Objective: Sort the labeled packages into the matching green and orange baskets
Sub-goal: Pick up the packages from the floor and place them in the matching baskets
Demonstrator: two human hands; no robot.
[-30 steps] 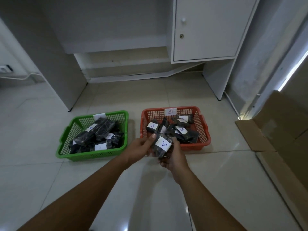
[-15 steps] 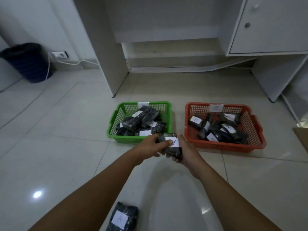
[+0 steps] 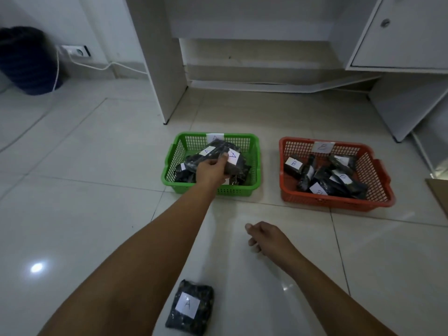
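My left hand (image 3: 211, 171) reaches into the green basket (image 3: 255, 151), which carries an A tag, and grips a dark package labeled A (image 3: 233, 159) on top of several other A packages. My right hand (image 3: 265, 236) hovers above the floor in front of the baskets, fingers loosely curled and holding nothing. The orange basket (image 3: 383, 180) with a B tag stands to the right and holds several B packages (image 3: 293, 163). One more dark package labeled A (image 3: 190, 307) lies on the tiles near me, between my forearms.
A white desk leg (image 3: 160, 69) and a cabinet (image 3: 400, 32) stand behind the baskets. A dark bin (image 3: 26, 59), a wall socket (image 3: 76, 50) and a white cable (image 3: 97, 66) are at the far left. Cardboard (image 3: 440, 192) shows at the right edge.
My left hand has carried the A package away from my right hand and over into the green basket. My right hand has let go and dropped back toward the floor.
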